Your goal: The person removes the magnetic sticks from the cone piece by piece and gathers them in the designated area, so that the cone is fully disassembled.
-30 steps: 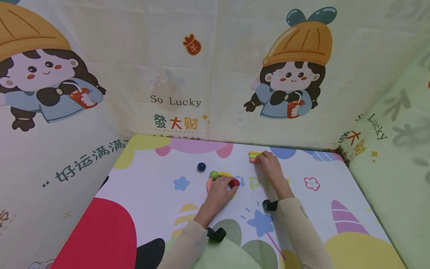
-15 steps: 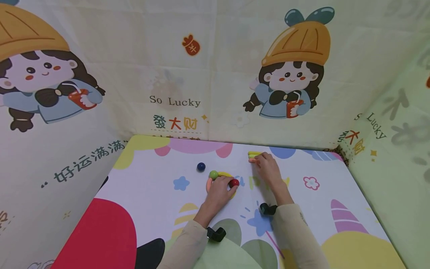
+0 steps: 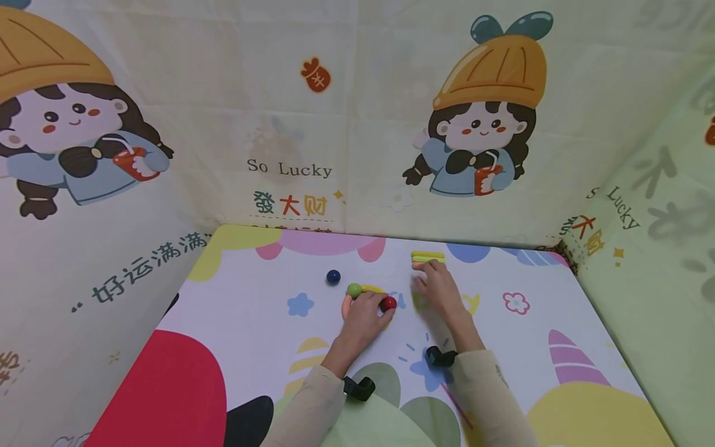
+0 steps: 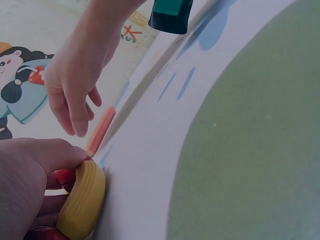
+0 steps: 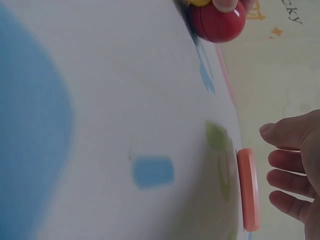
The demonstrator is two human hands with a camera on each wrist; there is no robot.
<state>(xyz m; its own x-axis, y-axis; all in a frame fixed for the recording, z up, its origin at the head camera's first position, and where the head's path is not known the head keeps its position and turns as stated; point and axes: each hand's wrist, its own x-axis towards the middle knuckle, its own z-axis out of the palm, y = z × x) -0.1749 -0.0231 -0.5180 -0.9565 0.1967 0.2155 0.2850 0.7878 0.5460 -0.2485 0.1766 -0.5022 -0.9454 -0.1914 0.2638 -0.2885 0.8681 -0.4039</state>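
Note:
My left hand [image 3: 365, 318] pinches a red ball [image 3: 388, 303] between thumb and finger, at one corner of a ring of curved sticks and balls. A yellow curved stick [image 4: 86, 200] joins that ball under my thumb, and another red ball [image 4: 46, 233] shows lower in the left wrist view. A green ball [image 3: 354, 290] and a pink curved stick [image 3: 346, 307] form the ring's far left side; the hand hides part of it. My right hand [image 3: 442, 290] holds nothing, its fingers relaxed just in front of a pink straight stick [image 5: 248, 190].
Beyond the pink stick, a yellow stick [image 3: 427, 254] and a yellow-green stick [image 3: 429, 259] lie side by side. A dark blue ball [image 3: 333, 277] sits behind the ring on the left. A patterned cloth wall [image 3: 380, 211] rises at the table's back edge.
My right hand has drawn back from the straight sticks towards me and slightly left, uncovering more of them. The left hand keeps its hold on the ring.

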